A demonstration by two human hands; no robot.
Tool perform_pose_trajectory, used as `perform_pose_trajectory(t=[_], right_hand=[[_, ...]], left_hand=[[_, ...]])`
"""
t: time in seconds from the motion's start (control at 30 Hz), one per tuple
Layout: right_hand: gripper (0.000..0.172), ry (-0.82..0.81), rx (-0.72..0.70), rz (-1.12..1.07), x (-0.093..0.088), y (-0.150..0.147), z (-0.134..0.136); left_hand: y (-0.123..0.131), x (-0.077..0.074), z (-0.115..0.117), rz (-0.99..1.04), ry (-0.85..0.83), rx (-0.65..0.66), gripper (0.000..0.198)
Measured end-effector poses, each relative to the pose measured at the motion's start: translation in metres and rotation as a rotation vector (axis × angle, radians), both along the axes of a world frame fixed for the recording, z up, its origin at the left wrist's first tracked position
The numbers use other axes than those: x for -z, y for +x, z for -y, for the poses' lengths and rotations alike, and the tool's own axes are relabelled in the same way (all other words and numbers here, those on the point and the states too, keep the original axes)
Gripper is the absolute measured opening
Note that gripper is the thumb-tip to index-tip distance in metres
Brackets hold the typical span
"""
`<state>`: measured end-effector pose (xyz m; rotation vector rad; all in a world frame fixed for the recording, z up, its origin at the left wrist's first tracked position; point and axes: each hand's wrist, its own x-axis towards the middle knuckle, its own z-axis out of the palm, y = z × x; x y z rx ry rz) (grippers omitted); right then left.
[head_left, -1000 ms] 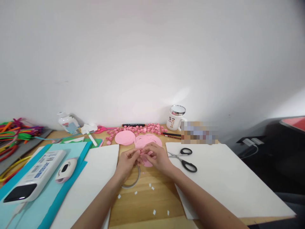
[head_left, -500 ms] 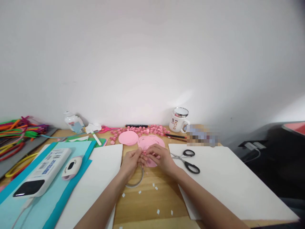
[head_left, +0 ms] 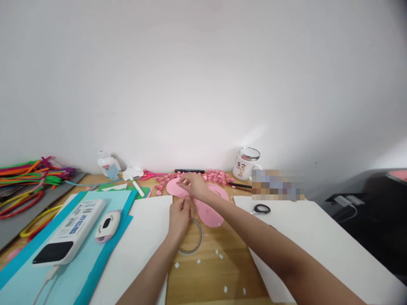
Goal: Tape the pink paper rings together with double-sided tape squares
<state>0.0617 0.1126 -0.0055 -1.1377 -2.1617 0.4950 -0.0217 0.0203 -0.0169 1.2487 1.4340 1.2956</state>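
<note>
My right hand point(head_left: 193, 186) is stretched over a small stack of pink paper discs point(head_left: 174, 187), its bent fingers a little apart and no object visible in them. Just below it, my left hand point(head_left: 179, 215) is closed, thumb against the fingers; whatever it grips is hidden. A larger pile of pink discs point(head_left: 208, 215) lies to the right of the left hand. Small pink rolled-paper buds point(head_left: 218, 176) are heaped behind the hands. Beside my left wrist lies a ring-shaped roll of tape point(head_left: 201, 241).
Small white squares point(head_left: 225, 289) dot the wooden tabletop. Scissors point(head_left: 262, 208) lie on a white sheet at right, partly covered by my forearm. A mug point(head_left: 244, 164) and pens point(head_left: 240, 186) stand behind. At left are a white device point(head_left: 70, 233), teal sheets and pipe cleaners point(head_left: 38, 178).
My hands have parted from their shared pinch. The right hand moved forward and left over the small disc stack; the left stayed low and closed. The view shifted slightly.
</note>
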Motion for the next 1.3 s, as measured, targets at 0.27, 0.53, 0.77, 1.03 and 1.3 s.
perform_pose_trajectory(t=[0.27, 0.53, 0.77, 1.03, 1.3], right_hand=[[0.015, -0.033, -0.014, 0.185, -0.005, -0.082, -0.030], [0.019, -0.047, 0.024, 0.316, -0.002, -0.095, -0.034], [0.016, -0.028, -0.012, 0.310, -0.023, -0.075, -0.032], [0.017, 0.048, 0.017, 0.209, -0.027, 0.024, 0.002], [0.013, -0.063, 0.214, -0.195, 0.021, 0.113, 0.045]], left_hand=[[-0.011, 0.005, -0.007, -0.034, -0.002, -0.126, 0.035], [-0.011, 0.009, -0.008, -0.036, 0.054, -0.218, 0.032], [-0.007, -0.005, 0.000, -0.154, 0.173, -0.065, 0.037], [-0.004, 0.003, 0.006, -0.462, 0.315, 0.150, 0.033], [-0.004, 0.008, 0.002, -0.627, 0.296, 0.112, 0.029]])
